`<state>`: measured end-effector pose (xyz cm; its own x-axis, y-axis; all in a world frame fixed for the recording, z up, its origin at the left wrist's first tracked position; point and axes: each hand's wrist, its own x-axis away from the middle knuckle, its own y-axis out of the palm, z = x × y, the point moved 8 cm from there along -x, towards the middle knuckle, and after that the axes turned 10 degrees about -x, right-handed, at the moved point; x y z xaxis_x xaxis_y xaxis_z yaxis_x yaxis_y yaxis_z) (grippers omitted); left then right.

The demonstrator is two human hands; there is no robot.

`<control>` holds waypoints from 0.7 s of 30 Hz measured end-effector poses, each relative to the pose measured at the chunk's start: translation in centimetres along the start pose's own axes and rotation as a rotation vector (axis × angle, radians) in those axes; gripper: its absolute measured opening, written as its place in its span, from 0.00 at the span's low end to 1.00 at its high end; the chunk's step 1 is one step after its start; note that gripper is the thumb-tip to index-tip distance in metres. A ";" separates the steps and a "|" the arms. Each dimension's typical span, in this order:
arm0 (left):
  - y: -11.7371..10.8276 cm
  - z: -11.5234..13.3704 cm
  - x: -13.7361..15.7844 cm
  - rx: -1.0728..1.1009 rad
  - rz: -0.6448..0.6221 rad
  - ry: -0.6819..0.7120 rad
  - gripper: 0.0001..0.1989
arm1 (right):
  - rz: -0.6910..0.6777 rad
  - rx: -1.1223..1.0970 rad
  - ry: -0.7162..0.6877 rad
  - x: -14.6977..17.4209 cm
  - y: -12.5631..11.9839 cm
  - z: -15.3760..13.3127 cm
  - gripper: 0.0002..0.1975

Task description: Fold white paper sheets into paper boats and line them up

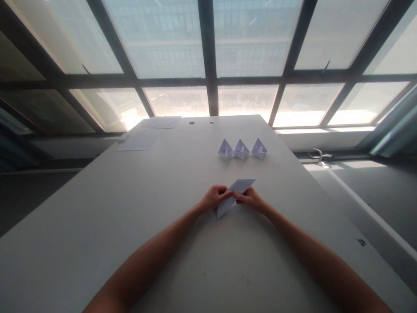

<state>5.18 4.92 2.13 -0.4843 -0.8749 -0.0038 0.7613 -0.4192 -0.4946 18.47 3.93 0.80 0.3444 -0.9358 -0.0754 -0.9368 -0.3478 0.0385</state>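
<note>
A folded sheet of white paper (241, 186) is held between my two hands, tilted, with one corner pointing to the upper right and another to the lower left. My left hand (215, 196) grips its left edge, thumb on the near face. On the other side my right hand (250, 199) pinches it, thumb also in front, and the two thumb tips nearly meet. The fingers behind the paper are partly hidden. Beyond my hands, three folded white paper boats (241, 150) stand in a row.
Loose white sheets (138, 141) lie at the far left of the white table (130, 208). A small round dark spot (191, 122) shows near the table's far edge. Large framed windows rise behind it. A silvery object (319, 156) is on the ledge to the right.
</note>
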 end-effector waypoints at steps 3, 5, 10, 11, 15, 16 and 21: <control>-0.1 0.2 0.0 0.003 0.003 0.007 0.29 | 0.000 -0.001 -0.004 0.0 0.0 -0.1 0.17; 0.0 0.3 0.0 0.011 -0.003 0.010 0.29 | -0.002 -0.009 -0.008 0.0 0.0 -0.1 0.17; -0.1 0.3 0.1 0.015 0.004 0.009 0.28 | -0.008 -0.015 -0.021 0.0 0.0 0.0 0.16; -0.1 0.3 0.1 0.012 0.007 0.010 0.28 | -0.009 -0.013 -0.024 0.0 0.0 0.1 0.16; -0.1 0.5 0.2 0.002 0.007 0.020 0.29 | -0.010 -0.008 -0.030 0.0 0.0 0.0 0.15; -0.2 0.5 0.2 -0.001 0.008 0.021 0.29 | -0.009 -0.007 -0.033 0.0 0.0 -0.1 0.15; -0.2 0.3 0.1 -0.013 0.018 0.009 0.29 | -0.008 0.002 -0.043 0.0 0.0 -0.2 0.15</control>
<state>5.13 4.81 2.45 -0.4744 -0.8801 -0.0204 0.7644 -0.4003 -0.5055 18.45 3.95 0.96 0.3487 -0.9297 -0.1185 -0.9342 -0.3549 0.0360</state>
